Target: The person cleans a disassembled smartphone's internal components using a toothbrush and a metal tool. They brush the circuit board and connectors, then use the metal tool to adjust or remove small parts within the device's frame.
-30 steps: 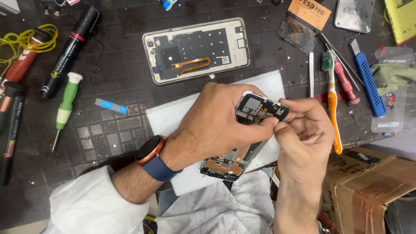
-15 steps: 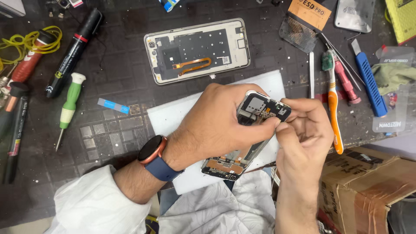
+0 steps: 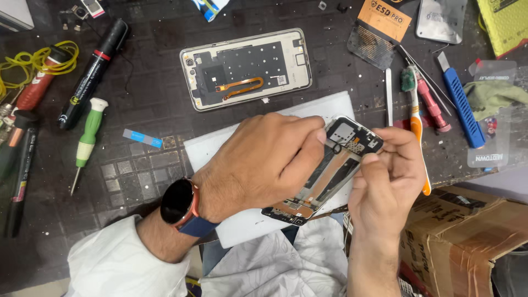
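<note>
Little has moved since earlier, both hands stay put: left hand [image 3: 264, 159] grips the opened dark phone chassis w/ exposed boards [image 3: 324, 176] over the white sheet [image 3: 220, 148], right hand [image 3: 390, 170] pinches its top edge; best keep it steady, pry gently.

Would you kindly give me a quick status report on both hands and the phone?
Left hand grips opened phone frame, held above the white sheet. Right hand pinches its top end. Back cover lies apart on the mat. Nothing blocking.
</note>
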